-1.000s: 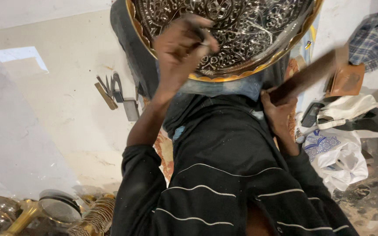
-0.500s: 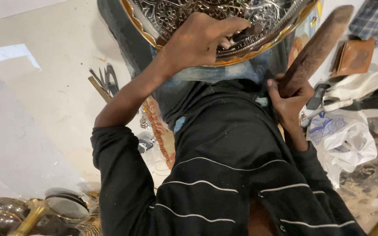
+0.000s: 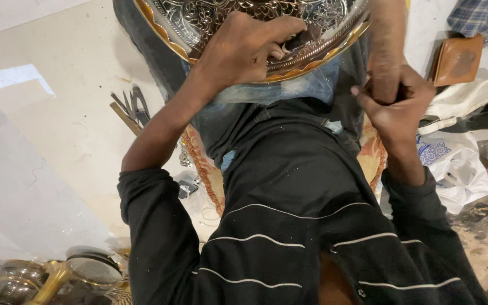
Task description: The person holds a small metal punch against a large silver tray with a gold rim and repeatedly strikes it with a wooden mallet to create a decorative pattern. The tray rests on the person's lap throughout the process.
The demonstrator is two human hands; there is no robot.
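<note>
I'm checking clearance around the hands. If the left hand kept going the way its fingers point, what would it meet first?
Probably the wooden mallet held in the right hand, past the tray rim; depth is unclear.

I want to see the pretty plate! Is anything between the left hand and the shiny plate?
No. The left hand already rests directly on the engraved metal plate, fingers curled at its rim. Nothing visible lies between them.

Bare pale floor lies open to the left of the engraved metal tray (image 3: 199,22), broken only by pliers and small tools (image 3: 131,107) near the left forearm. The right side is crowded — a brown wallet (image 3: 457,59), white plastic bags (image 3: 458,169) and cloth. Brass pieces (image 3: 46,277) block the lower left corner.
</note>
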